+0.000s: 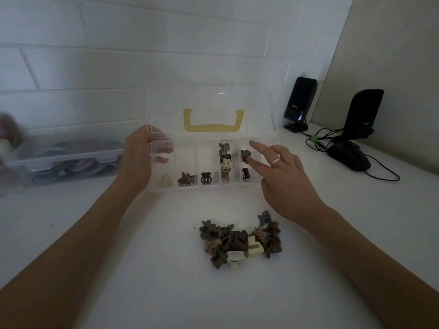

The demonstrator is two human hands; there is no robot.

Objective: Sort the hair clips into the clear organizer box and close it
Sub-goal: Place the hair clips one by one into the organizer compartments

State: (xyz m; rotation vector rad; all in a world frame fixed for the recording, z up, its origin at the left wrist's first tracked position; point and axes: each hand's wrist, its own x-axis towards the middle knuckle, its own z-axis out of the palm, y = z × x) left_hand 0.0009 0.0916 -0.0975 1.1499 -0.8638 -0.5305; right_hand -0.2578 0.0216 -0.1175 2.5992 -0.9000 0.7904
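The clear organizer box [190, 189] stands open on the white table, its lid [261, 103] with a yellow handle [213, 127] raised at the back. All of its compartments hold small clips; the second from the right has several beige and cream ones. My left hand [136, 157] grips the box's left end, fingers inside the leftmost compartment. My right hand [285, 176] hovers over the rightmost compartment, its fingertips pinching a dark brown hair clip [245, 154] and the index finger stretched out. A pile of brown, beige and cream hair clips [240, 241] lies nearer to me.
A closed plastic container [64, 157] of coloured items sits at the left against the tiled wall. At the right stand two black speakers [300, 103] [363, 112], with a black mouse [349, 155] and its cables in front of them.
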